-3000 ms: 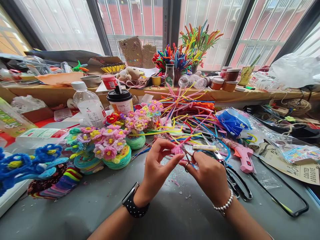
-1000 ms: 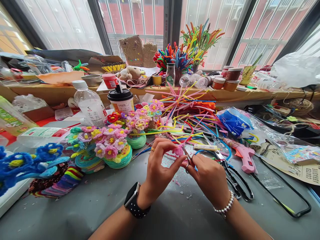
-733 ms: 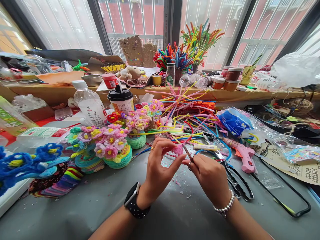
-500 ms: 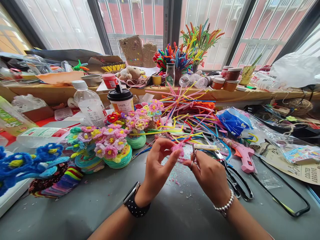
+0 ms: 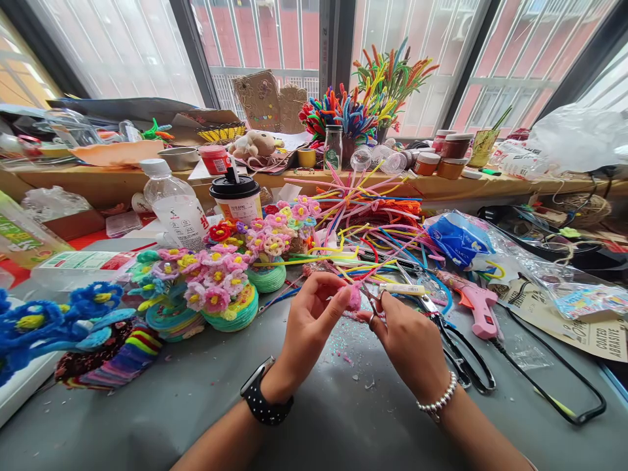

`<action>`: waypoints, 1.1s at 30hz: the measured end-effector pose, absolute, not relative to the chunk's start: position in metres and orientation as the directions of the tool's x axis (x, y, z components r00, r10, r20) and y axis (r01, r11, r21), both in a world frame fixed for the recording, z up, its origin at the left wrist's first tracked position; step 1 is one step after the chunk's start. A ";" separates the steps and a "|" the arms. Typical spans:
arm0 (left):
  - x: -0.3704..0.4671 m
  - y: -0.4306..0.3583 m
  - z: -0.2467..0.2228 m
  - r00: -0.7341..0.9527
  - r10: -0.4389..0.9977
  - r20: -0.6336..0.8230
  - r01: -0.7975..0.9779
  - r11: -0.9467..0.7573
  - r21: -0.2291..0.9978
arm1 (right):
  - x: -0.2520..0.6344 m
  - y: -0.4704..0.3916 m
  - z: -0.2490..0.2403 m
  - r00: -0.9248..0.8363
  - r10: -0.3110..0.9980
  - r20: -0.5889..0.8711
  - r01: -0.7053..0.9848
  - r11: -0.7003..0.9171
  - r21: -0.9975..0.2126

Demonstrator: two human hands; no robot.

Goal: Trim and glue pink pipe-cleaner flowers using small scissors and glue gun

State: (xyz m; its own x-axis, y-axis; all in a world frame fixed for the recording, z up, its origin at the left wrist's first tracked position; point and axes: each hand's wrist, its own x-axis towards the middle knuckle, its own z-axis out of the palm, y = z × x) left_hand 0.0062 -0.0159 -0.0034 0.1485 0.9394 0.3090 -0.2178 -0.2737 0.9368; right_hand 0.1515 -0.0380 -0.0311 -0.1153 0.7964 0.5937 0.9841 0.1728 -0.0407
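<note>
Between thumb and fingers, my left hand (image 5: 314,327) pinches a small fuzzy pink pipe-cleaner piece (image 5: 354,297). My right hand (image 5: 412,340) is closed on small scissors (image 5: 373,302), with fingers in the handle loops. The blades point left and up, close against the pink piece; whether they touch it I cannot tell. Pink bits of fluff (image 5: 347,358) and glitter lie on the grey table below. Just behind my right hand lie a white-labelled glue stick or tube (image 5: 401,288) and large black-handled scissors (image 5: 464,363).
To the left stand pots of pipe-cleaner flowers (image 5: 220,281) and a clear bottle (image 5: 171,203). Loose pipe cleaners (image 5: 363,216) pile up behind my hands. A pink glue gun (image 5: 478,307) with a black cable and a blue packet (image 5: 458,239) lie at the right.
The small scissors' blades have swung from pointing upward to leaning left, towards the pink piece. Both hands stay nearly in place, and the pink piece has turned slightly.
</note>
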 end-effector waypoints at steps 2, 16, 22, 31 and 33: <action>0.006 -0.016 -0.002 0.154 0.940 0.304 -0.211 -0.269 0.940 | 0.151 -0.038 -0.031 -0.106 0.796 0.596 0.986 0.160 -0.038; 0.008 -0.019 0.002 0.195 0.935 0.296 -0.265 -0.241 0.934 | 0.150 -0.039 -0.026 -0.154 0.786 0.599 0.985 0.169 0.031; 0.008 -0.019 0.002 0.165 0.942 0.291 -0.232 -0.250 0.940 | 0.151 -0.039 -0.026 -0.177 0.760 0.626 0.981 0.190 0.046; 0.008 -0.017 -0.004 0.102 0.906 0.412 -0.140 -0.397 0.907 | 0.154 -0.038 -0.029 -0.122 0.801 0.586 0.966 0.232 -0.117; 0.008 -0.016 -0.006 0.083 0.885 0.459 -0.115 -0.449 0.886 | 0.153 -0.037 -0.029 -0.136 0.841 0.524 0.925 0.297 -0.236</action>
State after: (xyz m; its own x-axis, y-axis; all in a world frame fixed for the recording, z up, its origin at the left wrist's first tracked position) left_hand 0.0079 -0.0158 -0.0057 0.0827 0.8847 0.4588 -0.1146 -0.4488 0.8862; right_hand 0.1525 -0.0371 -0.0295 -0.1365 0.8409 0.5237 0.9251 0.2972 -0.2361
